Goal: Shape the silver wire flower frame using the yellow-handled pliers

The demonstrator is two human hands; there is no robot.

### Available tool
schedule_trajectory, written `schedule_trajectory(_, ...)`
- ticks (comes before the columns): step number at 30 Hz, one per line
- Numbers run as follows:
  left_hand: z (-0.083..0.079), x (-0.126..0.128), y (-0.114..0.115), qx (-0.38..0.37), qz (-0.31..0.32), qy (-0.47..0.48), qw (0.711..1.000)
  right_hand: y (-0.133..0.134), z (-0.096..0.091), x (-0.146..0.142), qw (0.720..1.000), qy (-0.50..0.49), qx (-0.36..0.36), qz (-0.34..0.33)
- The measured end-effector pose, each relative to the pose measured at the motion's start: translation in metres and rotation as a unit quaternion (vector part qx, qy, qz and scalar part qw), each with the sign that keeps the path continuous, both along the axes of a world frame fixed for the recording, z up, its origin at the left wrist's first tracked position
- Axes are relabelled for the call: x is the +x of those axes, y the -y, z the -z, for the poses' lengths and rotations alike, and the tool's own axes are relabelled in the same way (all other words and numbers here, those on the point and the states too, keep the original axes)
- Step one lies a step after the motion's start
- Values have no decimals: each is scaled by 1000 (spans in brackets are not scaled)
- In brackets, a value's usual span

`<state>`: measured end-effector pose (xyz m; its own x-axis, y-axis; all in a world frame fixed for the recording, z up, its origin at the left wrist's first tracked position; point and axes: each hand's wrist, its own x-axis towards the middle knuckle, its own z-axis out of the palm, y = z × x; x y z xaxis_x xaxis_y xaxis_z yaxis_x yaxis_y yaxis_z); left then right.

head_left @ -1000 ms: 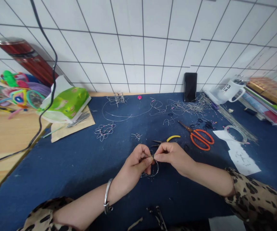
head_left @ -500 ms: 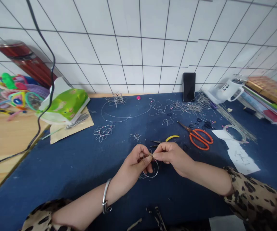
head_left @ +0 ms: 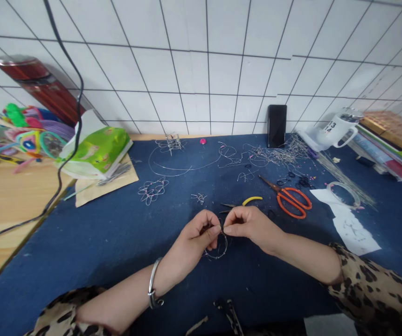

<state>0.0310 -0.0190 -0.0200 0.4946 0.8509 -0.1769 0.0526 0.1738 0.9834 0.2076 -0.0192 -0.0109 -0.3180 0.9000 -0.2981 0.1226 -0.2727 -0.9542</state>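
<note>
A thin silvery wire ring (head_left: 218,255) with loose wire loops hangs between my hands, over the blue tabletop. My left hand (head_left: 201,233) is closed and pinches the ring at its top, thumb against fingers. Close beside it, my right hand (head_left: 248,227) is closed too, thumb and forefinger pinching the wire at the same spot. Fingertips hide the exact point of contact. Just beyond the right hand lie yellow-handled pliers (head_left: 252,199), partly covered by it. A small bundle of twisted wire (head_left: 198,199) and a flower-shaped wire piece (head_left: 153,190) rest farther left.
Orange-handled scissors (head_left: 294,201) lie to the right, near white paper (head_left: 353,228) and a clear ring-shaped roll (head_left: 343,195). Tangled wire (head_left: 278,155), a phone (head_left: 277,126) and a mug (head_left: 337,130) stand along the wall. A green packet (head_left: 99,151) and black cable (head_left: 79,100) are left.
Both hands keep their pinch on the wire ring. The ring has turned slightly, and the right fingertips have shifted a little. The whole view has moved slightly.
</note>
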Motion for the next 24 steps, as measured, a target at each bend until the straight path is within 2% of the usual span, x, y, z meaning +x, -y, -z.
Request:
schedule_trajectory(8, 2, 1, 1, 1, 24, -8, 1000, 4, 2, -5, 999, 18, 8, 35)
schedule_trajectory(13, 0, 1, -1, -8, 39, -10, 999, 3, 0, -4, 1000, 11, -5, 18)
schedule_trajectory(20, 3, 0, -1, 3, 27, -11, 1000, 0, -2, -1, 999, 14, -40, -10)
schedule_trajectory(24, 3, 0, 1, 5, 16, -13, 1000, 0, -2, -1, 999, 9, -37, 2)
